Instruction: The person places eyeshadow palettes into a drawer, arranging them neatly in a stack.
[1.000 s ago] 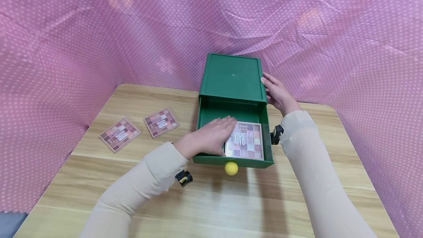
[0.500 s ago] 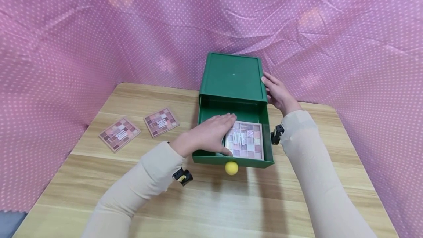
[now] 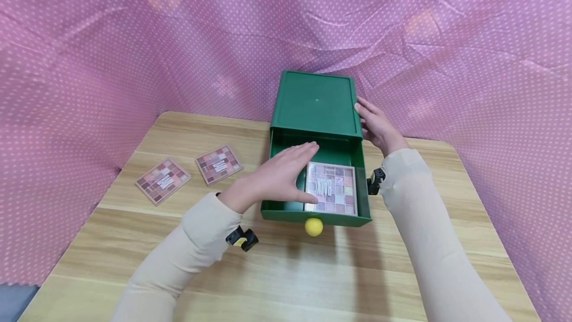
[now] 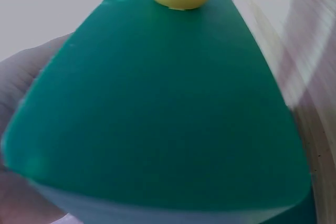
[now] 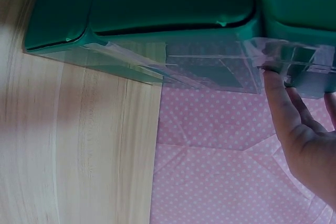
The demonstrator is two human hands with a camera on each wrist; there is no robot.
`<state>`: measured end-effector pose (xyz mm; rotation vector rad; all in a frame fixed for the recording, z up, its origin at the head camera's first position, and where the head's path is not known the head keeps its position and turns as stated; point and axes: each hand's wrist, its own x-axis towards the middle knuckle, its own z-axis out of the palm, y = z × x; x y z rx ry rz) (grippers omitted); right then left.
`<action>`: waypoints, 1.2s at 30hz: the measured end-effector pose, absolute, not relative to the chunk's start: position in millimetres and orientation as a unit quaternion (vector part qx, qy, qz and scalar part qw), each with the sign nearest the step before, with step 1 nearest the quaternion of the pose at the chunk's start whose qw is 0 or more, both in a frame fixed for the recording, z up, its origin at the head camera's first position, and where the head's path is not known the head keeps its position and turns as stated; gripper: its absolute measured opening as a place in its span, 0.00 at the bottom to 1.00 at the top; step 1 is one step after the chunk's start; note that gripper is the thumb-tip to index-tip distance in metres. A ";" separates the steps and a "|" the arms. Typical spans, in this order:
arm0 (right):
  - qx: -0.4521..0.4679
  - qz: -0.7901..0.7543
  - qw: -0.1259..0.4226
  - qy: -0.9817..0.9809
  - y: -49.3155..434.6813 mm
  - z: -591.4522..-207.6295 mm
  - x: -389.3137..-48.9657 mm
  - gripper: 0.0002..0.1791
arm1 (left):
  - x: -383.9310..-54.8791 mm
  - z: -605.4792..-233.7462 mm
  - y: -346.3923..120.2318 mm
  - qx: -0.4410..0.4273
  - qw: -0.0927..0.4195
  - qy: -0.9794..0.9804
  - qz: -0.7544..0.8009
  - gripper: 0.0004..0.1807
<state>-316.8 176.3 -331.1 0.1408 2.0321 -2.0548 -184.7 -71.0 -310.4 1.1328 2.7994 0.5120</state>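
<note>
A green drawer box [image 3: 315,101] stands at the back of the table, its drawer [image 3: 339,220] pulled out toward me with a yellow ball knob [image 3: 314,227] on the front. Inside the drawer, at the right, lies a square eyeshadow palette [image 3: 339,188] printed "BACK". My left hand [image 3: 278,175] hovers over the drawer's left part, thumb and fingers spread apart, the thumb overlapping the palette's near left corner. It holds nothing. With extended fingers, my right hand [image 3: 379,128] touches the box's right side; the right wrist view shows the fingertips against clear tape [image 5: 252,59] there.
Two more palettes lie flat on the table to the left, one farther left [image 3: 163,181] and one nearer the box [image 3: 219,164]. A pink polka-dot cloth [image 3: 214,39] surrounds the wooden table [image 3: 286,282] at the back and sides.
My left hand has lifted off the palette's left edge and drawn slightly up and left, thumb and fingers spreading wider. The palette stays in the drawer. My right hand keeps its place.
</note>
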 end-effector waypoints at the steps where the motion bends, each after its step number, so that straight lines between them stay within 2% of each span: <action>1: 0.050 -0.705 0.123 0.697 176.2 -331.0 -316.8 0.29 | -184.0 -309.0 -72.3 0.369 0.036 0.913 0.172 0.53; 8: 0.061 -0.704 0.128 0.695 176.3 -331.3 -316.2 0.28 | -180.7 -303.4 -87.2 0.377 -0.010 0.898 0.226 0.53; 18: 0.057 -0.702 0.129 0.698 176.6 -329.6 -316.3 0.29 | -172.4 -295.9 -112.9 0.327 -0.035 0.881 0.340 0.51; 21: 0.059 -0.703 0.129 0.696 176.5 -329.9 -316.5 0.28 | -172.2 -294.2 -121.6 0.305 -0.068 0.869 0.383 0.49; 29: 0.062 -0.702 0.127 0.698 175.2 -329.8 -316.2 0.28 | -166.8 -281.8 -145.1 0.273 -0.211 0.815 0.466 0.45; 33: 0.060 -0.703 0.125 0.697 175.8 -330.3 -315.9 0.28 | -169.0 -284.3 -160.8 0.231 -0.231 0.803 0.498 0.45; 36: 0.061 -0.704 0.124 0.696 175.7 -330.7 -315.6 0.28 | -181.1 -300.4 -180.6 0.184 -0.224 0.813 0.505 0.47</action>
